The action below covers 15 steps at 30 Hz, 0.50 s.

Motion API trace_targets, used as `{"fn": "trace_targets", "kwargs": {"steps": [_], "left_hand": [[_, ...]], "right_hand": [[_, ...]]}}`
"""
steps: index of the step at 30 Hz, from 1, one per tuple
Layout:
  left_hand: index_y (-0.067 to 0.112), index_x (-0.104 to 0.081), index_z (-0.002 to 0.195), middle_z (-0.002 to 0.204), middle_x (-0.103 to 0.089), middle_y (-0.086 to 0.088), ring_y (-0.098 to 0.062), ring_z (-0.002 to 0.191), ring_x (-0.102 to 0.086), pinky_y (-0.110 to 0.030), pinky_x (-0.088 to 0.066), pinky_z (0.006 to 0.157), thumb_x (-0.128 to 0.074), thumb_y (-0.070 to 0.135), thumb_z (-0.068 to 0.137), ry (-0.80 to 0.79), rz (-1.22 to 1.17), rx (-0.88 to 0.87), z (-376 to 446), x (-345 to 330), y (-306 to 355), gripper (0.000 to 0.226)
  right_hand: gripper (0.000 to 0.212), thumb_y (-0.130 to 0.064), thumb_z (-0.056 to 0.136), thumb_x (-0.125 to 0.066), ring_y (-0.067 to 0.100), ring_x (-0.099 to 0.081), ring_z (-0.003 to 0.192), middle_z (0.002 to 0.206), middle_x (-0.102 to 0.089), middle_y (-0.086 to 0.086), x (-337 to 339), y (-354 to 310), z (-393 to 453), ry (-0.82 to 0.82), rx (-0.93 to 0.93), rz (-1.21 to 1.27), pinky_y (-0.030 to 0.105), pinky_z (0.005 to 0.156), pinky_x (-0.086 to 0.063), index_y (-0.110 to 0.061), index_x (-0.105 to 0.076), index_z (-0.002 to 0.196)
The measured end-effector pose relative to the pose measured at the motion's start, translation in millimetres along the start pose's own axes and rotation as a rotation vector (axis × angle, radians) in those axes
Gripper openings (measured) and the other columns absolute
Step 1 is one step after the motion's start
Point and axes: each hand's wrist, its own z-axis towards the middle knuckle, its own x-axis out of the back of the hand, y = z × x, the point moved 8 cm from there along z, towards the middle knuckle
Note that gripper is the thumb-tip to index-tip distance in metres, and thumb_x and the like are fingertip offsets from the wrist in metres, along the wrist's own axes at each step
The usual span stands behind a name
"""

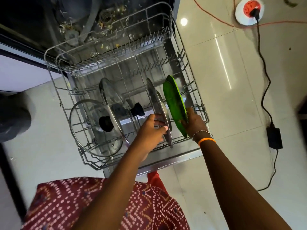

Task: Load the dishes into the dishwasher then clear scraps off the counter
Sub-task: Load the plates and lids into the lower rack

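Observation:
The dishwasher's lower wire rack (194, 77) is pulled out over the open door. A steel plate (157, 103) stands on edge in the rack, and my left hand (152, 128) grips its near rim. Right beside it stands a green plate (174, 102), also on edge, with my right hand (194, 122) holding its lower rim. Two glass lids with black knobs sit further left: one (93, 128) lies tilted at the rack's front left, the other (114, 105) stands upright.
Food scraps litter the dishwasher floor (103, 19) behind the rack. A black cable (264, 97) runs across the tiled floor at right to a power adapter (274, 137) and a round extension socket (249, 11). A dark bin (15, 117) stands at left.

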Motion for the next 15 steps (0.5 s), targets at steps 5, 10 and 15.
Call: {"fn": "trace_targets", "kwargs": {"steps": [5,10,15], "left_hand": [[0.026,-0.054,0.092,0.093,-0.059,0.002,-0.011,0.081,-0.062,-0.028,-0.053,0.077,-0.047,0.008,0.095,0.008,-0.075,0.018,-9,0,0,0.02],[0.016,-0.055,0.107,0.097,-0.06,0.001,-0.011,0.083,-0.061,-0.024,-0.051,0.074,-0.043,0.007,0.096,0.073,-0.132,-0.026,-20,13,8,0.019],[0.015,-0.056,0.101,0.091,-0.061,0.0,-0.012,0.077,-0.059,-0.026,-0.05,0.074,-0.041,0.003,0.096,0.158,-0.219,-0.071,-47,39,24,0.02]], "right_hand": [[0.038,-0.008,0.086,-0.059,0.033,-0.056,0.106,0.118,-0.059,0.018,28,-5,-19,0.203,-0.016,0.172,0.032,0.085,-0.042,-0.002,-0.049,0.122],[0.023,0.003,0.084,-0.053,0.027,-0.063,0.088,0.104,-0.067,0.014,53,-43,-48,0.442,0.083,0.353,0.018,0.072,-0.041,-0.001,-0.061,0.105],[0.018,0.003,0.082,-0.051,0.017,-0.059,0.074,0.09,-0.067,0.006,58,-98,-81,0.469,0.193,0.466,0.01,0.066,-0.043,-0.003,-0.063,0.094]]}}
